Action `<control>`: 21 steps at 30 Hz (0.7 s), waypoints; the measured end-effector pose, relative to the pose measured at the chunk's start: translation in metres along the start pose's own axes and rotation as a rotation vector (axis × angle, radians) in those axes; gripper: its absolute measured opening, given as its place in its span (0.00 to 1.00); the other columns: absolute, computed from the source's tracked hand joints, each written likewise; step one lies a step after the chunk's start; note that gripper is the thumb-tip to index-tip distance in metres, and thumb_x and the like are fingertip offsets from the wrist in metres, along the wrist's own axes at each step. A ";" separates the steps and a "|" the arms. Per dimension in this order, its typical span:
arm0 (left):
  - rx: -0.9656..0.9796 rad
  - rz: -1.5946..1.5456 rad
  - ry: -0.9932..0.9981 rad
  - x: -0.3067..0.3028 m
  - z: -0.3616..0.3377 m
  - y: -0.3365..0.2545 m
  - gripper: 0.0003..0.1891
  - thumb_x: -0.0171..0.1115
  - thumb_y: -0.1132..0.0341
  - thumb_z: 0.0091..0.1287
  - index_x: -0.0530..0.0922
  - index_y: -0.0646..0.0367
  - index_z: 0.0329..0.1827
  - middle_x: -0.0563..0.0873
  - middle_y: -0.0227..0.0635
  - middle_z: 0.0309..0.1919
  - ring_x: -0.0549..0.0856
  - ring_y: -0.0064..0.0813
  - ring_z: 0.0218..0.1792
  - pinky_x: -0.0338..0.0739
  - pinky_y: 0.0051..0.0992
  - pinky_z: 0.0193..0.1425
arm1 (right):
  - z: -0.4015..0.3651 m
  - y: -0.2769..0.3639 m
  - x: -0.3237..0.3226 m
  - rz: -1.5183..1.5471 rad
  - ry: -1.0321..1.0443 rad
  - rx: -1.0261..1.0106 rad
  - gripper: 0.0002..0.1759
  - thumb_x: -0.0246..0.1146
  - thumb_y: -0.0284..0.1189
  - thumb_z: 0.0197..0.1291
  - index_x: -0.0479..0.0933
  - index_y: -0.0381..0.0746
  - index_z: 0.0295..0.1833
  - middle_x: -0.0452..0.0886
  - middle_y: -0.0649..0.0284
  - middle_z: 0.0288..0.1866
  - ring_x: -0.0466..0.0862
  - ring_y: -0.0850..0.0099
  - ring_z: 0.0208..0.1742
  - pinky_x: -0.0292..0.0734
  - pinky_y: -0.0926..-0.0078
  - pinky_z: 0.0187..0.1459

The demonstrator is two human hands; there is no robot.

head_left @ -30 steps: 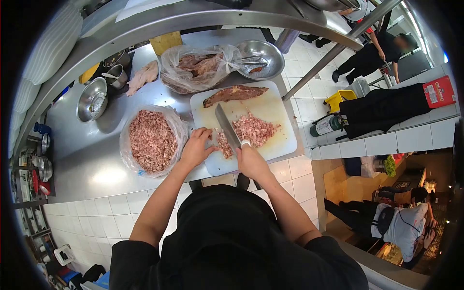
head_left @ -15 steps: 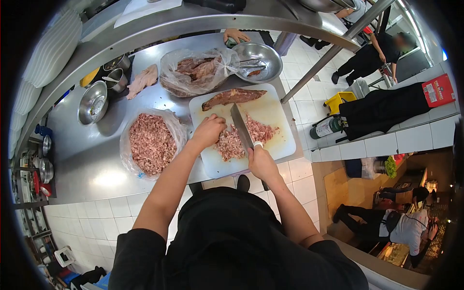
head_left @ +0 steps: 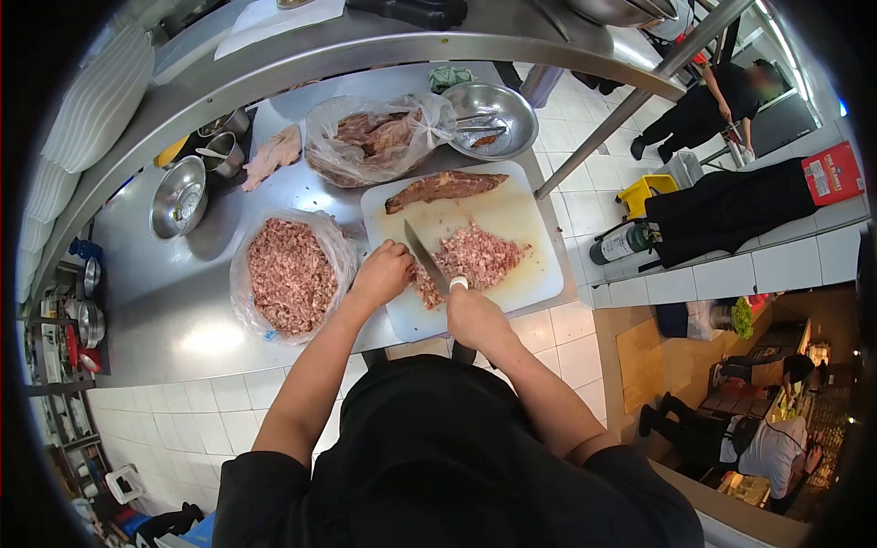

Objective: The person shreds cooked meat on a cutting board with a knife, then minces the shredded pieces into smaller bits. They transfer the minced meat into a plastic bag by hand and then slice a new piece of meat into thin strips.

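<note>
My right hand (head_left: pixel 477 320) is closed around the pale handle of a knife (head_left: pixel 425 252). Its blade slants up and left across the left side of a pile of chopped meat (head_left: pixel 477 260). The meat lies on a white cutting board (head_left: pixel 539 215). At the board's left side my left hand (head_left: pixel 384 272) rests with curled fingers near the blade; whatever they hold is hidden. A long browned piece of meat (head_left: pixel 446 189) lies across the board's far part. Left of my left forearm, a clear plastic bag (head_left: pixel 345 260) is full of chopped meat.
Behind the board stand a bag of large meat pieces (head_left: pixel 379 137) and a metal bowl (head_left: pixel 521 123) with tongs. A pale slab (head_left: pixel 274 157), another metal bowl (head_left: pixel 178 203) and a green cloth (head_left: pixel 449 78) lie around. A shelf edge (head_left: pixel 365 50) and post (head_left: pixel 598 142) border the steel table.
The knife and my right hand have moved left across the chopped meat. My left hand has shifted slightly left and down. Another person's hand has left the green cloth.
</note>
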State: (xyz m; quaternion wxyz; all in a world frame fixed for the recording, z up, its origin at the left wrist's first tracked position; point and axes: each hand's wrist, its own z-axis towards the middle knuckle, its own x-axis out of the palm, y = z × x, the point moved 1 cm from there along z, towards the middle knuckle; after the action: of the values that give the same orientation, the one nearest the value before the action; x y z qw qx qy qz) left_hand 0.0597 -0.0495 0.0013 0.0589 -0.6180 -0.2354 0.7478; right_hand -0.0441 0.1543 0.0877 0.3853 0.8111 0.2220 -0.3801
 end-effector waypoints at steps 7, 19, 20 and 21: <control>0.030 0.025 0.086 -0.005 0.003 0.012 0.05 0.68 0.71 0.67 0.91 0.59 0.40 0.89 0.40 0.46 0.87 0.44 0.57 0.86 0.41 0.64 | 0.041 0.007 0.038 -0.008 -0.026 -0.019 0.13 0.55 0.23 0.72 0.80 0.26 0.54 0.90 0.31 0.50 0.92 0.37 0.54 0.86 0.38 0.55; 0.016 -0.082 0.021 -0.003 -0.004 0.008 0.07 0.67 0.73 0.67 0.90 0.63 0.45 0.89 0.42 0.50 0.86 0.47 0.57 0.85 0.42 0.65 | 0.051 -0.001 0.029 0.175 -0.166 -0.037 0.20 0.56 0.36 0.83 0.78 0.25 0.51 0.88 0.29 0.41 0.90 0.30 0.46 0.83 0.34 0.50; -0.044 -0.135 -0.058 0.000 -0.005 0.006 0.10 0.66 0.74 0.67 0.90 0.63 0.48 0.89 0.43 0.52 0.85 0.48 0.58 0.84 0.42 0.66 | 0.047 -0.002 0.015 0.160 -0.186 -0.062 0.21 0.57 0.37 0.83 0.78 0.25 0.51 0.88 0.28 0.40 0.89 0.29 0.45 0.83 0.34 0.49; -0.033 -0.137 -0.056 0.004 -0.006 0.002 0.10 0.66 0.74 0.67 0.90 0.63 0.48 0.89 0.43 0.52 0.85 0.48 0.58 0.84 0.42 0.66 | 0.040 -0.007 0.009 0.131 -0.204 -0.038 0.20 0.57 0.36 0.82 0.78 0.27 0.50 0.88 0.29 0.39 0.89 0.30 0.45 0.83 0.34 0.49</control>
State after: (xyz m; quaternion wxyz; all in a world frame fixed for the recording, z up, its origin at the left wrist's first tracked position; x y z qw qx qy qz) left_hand 0.0652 -0.0479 -0.0040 0.0931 -0.5802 -0.2911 0.7549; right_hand -0.0614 0.1272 0.0611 0.4452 0.7734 0.1354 -0.4305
